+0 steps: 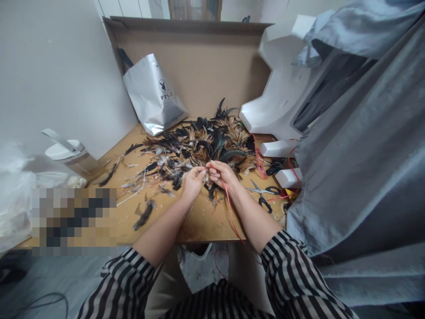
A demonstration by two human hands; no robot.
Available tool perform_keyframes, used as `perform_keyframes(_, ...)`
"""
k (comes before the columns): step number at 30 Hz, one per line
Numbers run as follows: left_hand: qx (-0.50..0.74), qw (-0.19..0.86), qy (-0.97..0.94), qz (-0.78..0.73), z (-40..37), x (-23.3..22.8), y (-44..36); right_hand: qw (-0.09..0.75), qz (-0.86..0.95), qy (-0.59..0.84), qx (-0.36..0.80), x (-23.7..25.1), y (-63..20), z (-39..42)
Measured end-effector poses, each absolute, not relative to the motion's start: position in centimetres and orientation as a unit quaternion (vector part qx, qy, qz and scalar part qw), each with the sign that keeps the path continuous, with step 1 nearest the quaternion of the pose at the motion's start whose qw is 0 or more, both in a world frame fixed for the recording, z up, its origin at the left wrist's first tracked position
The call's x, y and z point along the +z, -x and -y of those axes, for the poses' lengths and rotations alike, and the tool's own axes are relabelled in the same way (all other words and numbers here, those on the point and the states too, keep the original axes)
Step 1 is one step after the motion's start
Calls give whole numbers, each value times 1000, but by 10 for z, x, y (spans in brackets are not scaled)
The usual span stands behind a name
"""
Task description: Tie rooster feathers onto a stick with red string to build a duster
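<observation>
My left hand [193, 181] is closed in a pinch at the front of the feather pile, its fingertips meeting those of the other hand. What it grips seems to be the base of a bunch of feathers [219, 148], though the fingers mostly hide it. My right hand [224, 173] is closed on a red string [229, 206], whose tail hangs over the wrist towards the table's front edge. Black, brown and grey feathers [186, 141] spread behind and around both hands. To the right of my right forearm lie scissors [262, 190] with black handles, blades apart.
A silver bag [151, 97] leans against the cardboard panel [206, 66]. At left stands a lidded container [75, 157]. A white machine-like body [275, 84] and grey cloth [358, 141] bound the right side. Loose feathers [144, 215] lie on the table [199, 226].
</observation>
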State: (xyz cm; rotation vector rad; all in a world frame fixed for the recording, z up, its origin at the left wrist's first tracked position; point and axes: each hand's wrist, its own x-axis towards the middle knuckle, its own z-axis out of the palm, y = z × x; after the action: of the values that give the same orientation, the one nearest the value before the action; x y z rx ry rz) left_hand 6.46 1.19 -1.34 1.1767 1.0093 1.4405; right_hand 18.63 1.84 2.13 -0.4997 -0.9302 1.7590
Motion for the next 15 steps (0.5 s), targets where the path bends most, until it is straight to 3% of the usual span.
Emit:
perform_keyframes(9,569,410,-601,-383,3,-6,-70,536,374,255,713,26,-191,-21)
perform_keyframes(15,474,185,-735,-447,1,-12,-67,497,327,276,755,27,-194,-21)
